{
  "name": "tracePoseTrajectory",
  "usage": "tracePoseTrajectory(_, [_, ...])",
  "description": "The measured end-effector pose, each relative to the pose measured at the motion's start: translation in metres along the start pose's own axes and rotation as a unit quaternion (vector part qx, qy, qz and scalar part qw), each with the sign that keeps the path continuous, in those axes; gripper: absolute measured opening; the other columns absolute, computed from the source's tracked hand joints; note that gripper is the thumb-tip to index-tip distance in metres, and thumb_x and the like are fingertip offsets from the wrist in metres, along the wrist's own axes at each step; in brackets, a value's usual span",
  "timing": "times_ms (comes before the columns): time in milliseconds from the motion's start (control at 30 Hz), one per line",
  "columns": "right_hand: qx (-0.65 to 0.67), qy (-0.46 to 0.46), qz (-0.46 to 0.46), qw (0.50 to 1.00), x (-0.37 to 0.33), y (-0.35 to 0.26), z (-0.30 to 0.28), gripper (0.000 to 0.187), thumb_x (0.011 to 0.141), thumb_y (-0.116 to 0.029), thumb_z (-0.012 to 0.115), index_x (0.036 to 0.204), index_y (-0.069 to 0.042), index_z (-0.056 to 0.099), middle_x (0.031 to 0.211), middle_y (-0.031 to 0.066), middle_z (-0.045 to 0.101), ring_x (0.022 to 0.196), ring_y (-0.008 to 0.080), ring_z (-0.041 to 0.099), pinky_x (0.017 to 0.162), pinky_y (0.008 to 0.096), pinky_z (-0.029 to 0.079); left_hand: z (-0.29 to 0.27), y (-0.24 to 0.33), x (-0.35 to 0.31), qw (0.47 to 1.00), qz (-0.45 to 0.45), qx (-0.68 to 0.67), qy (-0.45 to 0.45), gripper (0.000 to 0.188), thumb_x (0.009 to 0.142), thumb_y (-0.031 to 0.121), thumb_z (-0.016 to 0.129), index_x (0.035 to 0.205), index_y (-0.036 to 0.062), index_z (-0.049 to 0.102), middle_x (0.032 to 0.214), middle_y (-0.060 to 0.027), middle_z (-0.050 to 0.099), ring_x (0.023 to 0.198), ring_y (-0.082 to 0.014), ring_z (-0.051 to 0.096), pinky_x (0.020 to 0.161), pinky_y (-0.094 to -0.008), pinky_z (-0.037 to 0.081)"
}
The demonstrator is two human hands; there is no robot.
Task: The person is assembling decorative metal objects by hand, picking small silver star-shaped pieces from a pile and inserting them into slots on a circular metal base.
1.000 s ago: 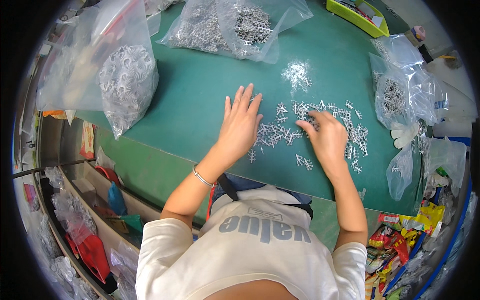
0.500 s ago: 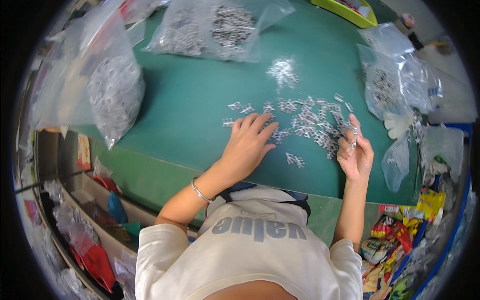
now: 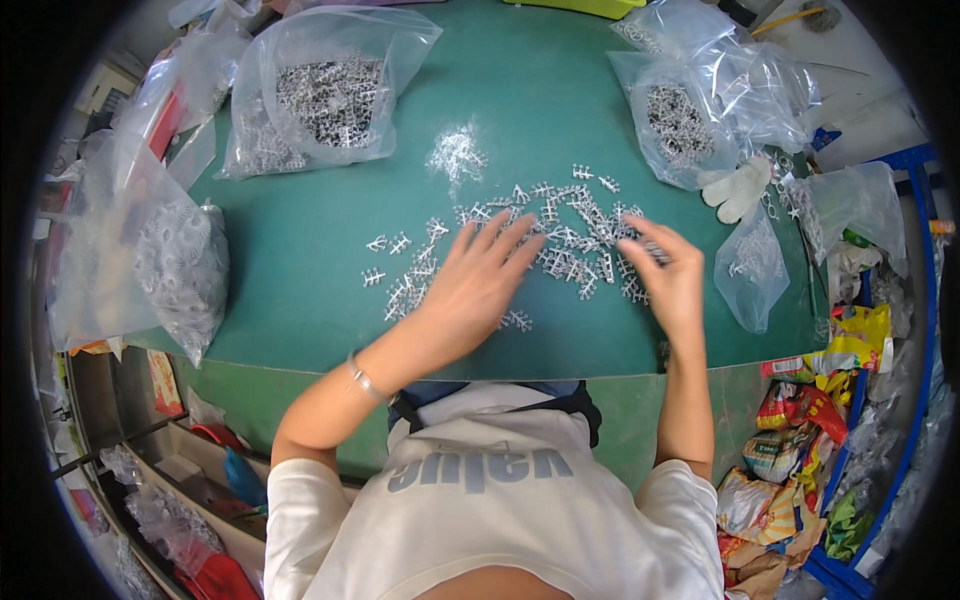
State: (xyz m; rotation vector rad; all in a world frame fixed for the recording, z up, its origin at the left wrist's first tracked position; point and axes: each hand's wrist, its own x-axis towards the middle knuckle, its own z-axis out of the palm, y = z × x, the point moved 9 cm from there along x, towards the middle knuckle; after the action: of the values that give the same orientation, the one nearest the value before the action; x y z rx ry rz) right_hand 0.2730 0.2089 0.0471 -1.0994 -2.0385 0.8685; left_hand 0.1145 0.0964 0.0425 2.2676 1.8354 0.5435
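Observation:
Small silver branched pieces (image 3: 570,265), shaped like little fishbones, lie in a loose spread across the green table (image 3: 300,330). My left hand (image 3: 480,275) is open over the middle of the spread, fingers stretched out and a little blurred. Several pieces (image 3: 405,295) show on its left side, and others stick out from under the palm. At the right edge of the spread, my right hand (image 3: 675,275) has its fingers curled toward the thumb. Something silver-grey sits between them, seemingly one or more of the branched pieces; motion blur hides how many.
A clear bag of silver pieces (image 3: 335,105) stands at the far left, a bag of pale ring-shaped parts (image 3: 185,265) nearer. More bagged pieces (image 3: 680,125), a white glove (image 3: 738,190) and a small bag (image 3: 750,265) line the right. White powder (image 3: 458,155) marks the table.
The whole view has shifted. My left hand has slid right over the spread. My right hand, previously palm-up with silver pieces in its fingers, has turned inward and lowered toward the spread's right edge.

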Motion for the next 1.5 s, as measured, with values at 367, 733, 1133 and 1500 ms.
tracePoseTrajectory(367, [-0.130, -0.062, 0.078, 0.987, -0.003, 0.042, -0.035, 0.018, 0.076, -0.016, 0.069, 0.086, -0.002, 0.068, 0.075, 0.0144, 0.064, 0.063, 0.0279, 0.062, 0.059, 0.0336, 0.047, -0.005, -0.013, 0.005, 0.998, -0.015, 0.044, -0.034, 0.039, 0.074, -0.003, 0.056, 0.113, 0.0023, 0.053, 0.122, -0.0155, 0.046, 0.122, -0.0355, 0.039, 0.102, -0.0464, 0.031])
tracePoseTrajectory(733, [-0.243, -0.102, -0.016, 0.964, 0.011, 0.020, -0.011, 0.010, 0.075, -0.014, 0.068, 0.082, -0.006, 0.067, 0.074, 0.0102, 0.061, 0.065, 0.0311, 0.059, 0.057, 0.0405, 0.044, 0.016, -0.001, 0.031, 0.982, 0.037, -0.184, 0.026, 0.028, 0.077, -0.005, 0.055, 0.104, -0.0007, 0.052, 0.108, -0.0181, 0.053, 0.100, -0.0359, 0.052, 0.082, -0.0409, 0.044])
tracePoseTrajectory(1133, [-0.174, -0.102, -0.029, 0.979, -0.018, 0.000, 0.013, 0.018, 0.071, -0.014, 0.074, 0.084, -0.002, 0.067, 0.071, 0.0097, 0.062, 0.056, 0.0216, 0.059, 0.052, 0.0308, 0.044, -0.007, -0.020, 0.027, 0.990, -0.086, -0.044, 0.102, 0.033, 0.077, -0.008, 0.054, 0.107, 0.0053, 0.055, 0.117, -0.0128, 0.049, 0.108, -0.0322, 0.047, 0.091, -0.0384, 0.036])
tracePoseTrajectory(1500, [0.230, -0.080, 0.122, 0.962, -0.036, 0.007, 0.008, 0.007, 0.082, -0.004, 0.065, 0.083, 0.003, 0.064, 0.071, 0.0005, 0.060, 0.065, 0.0041, 0.049, 0.057, 0.0205, 0.040, -0.001, 0.029, 0.034, 0.929, -0.025, -0.350, 0.119, 0.032, 0.071, -0.003, 0.071, 0.100, 0.0022, 0.060, 0.093, -0.0110, 0.061, 0.080, -0.0246, 0.061, 0.069, -0.0302, 0.049])
